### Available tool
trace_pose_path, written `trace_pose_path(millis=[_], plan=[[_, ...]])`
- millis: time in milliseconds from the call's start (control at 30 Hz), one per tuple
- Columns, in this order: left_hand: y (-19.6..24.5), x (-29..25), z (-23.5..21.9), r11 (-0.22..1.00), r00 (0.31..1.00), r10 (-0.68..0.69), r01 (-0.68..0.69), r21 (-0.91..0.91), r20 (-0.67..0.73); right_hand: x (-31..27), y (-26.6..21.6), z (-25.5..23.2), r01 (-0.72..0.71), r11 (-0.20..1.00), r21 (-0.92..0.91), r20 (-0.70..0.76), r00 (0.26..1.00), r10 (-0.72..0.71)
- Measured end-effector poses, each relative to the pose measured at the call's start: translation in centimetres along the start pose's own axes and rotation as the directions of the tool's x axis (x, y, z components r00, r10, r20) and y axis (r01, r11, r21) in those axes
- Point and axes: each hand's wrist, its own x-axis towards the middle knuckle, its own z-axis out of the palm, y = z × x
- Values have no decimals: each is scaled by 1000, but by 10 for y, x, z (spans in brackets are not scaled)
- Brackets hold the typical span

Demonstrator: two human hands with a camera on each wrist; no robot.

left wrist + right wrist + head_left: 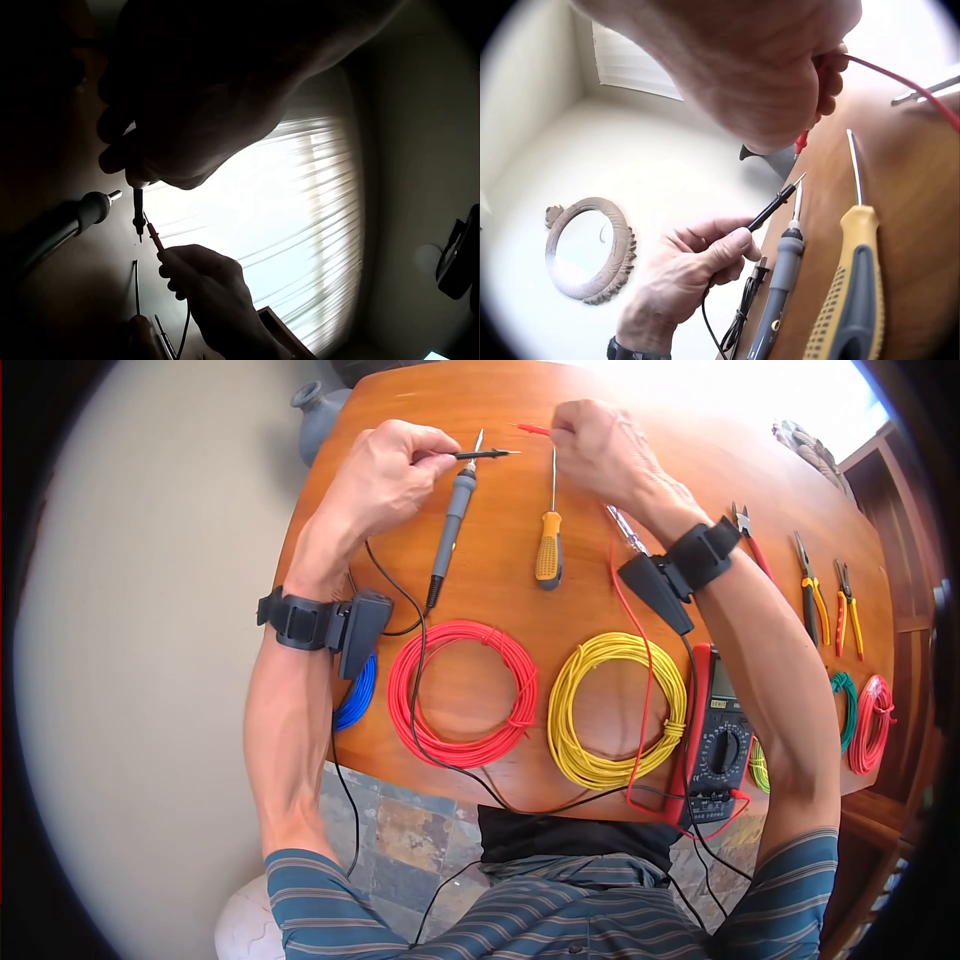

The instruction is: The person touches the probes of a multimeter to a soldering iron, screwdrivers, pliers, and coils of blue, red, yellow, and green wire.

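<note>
My left hand (386, 475) pinches the black test probe (484, 454), its metal tip pointing right. Opposite it, my right hand (606, 452) grips the red test probe (533, 429), tip pointing left. The two tips stand a short way apart above the table. Below the black probe lies a grey soldering iron (455, 525). A yellow and grey screwdriver (549, 550) lies between the hands. Leads run from the probes toward the red-cased multimeter (722, 745) near the table's front edge. In the right wrist view, the red probe (801, 142) shows only its tip end past the curled fingers.
Coils of red wire (462, 694), yellow wire (617, 710) and blue wire (357, 695) lie along the front. Cutters and pliers (808, 590) lie at the right, with green wire (844, 710) and another red coil (871, 725). A blue-grey vase (318, 422) stands beyond the left edge.
</note>
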Motion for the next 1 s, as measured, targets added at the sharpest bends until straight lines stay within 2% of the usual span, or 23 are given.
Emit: trace_pose_path(millis=[33,167,200,267,300,400,467,600,667,733,767,833,1000], plan=[[5,0,3,996,997,78,-78,-42,11,-6,1,-10,-14,1000,-7,10,1000,14],[25,3,20,993,994,87,-82,-81,69,-22,21,-25,29,999,-39,64,998,-27],[26,4,23,993,993,91,-85,-82,69,-26,25,-27,25,999,-39,117,993,-20],[28,5,30,986,985,155,-158,44,74,-34,25,-32,16,999,-40,166,986,-9],[28,6,32,986,984,159,-163,45,77,-38,25,-32,24,999,-40,178,984,-16],[33,2,30,980,987,143,-152,131,75,-39,25,-31,69,995,-72,172,984,-55],[37,0,29,977,995,83,-91,191,51,-39,24,-32,102,989,-111,159,984,-84],[45,-3,30,981,988,152,-149,122,-13,-40,31,-42,116,986,-118,85,991,-106],[47,-1,35,964,966,257,-255,72,-25,-45,38,-51,127,988,-89,55,991,-123],[51,1,44,958,960,278,-278,65,3,-53,43,-64,113,983,-142,151,984,-91],[52,2,48,952,954,299,-300,55,32,-57,43,-70,112,983,-144,150,985,-90],[51,4,56,962,963,267,-269,54,45,-66,41,-80,54,990,-130,227,974,-23],[52,4,65,973,976,211,-215,79,61,-78,52,-85,49,997,-53,223,974,-36]])
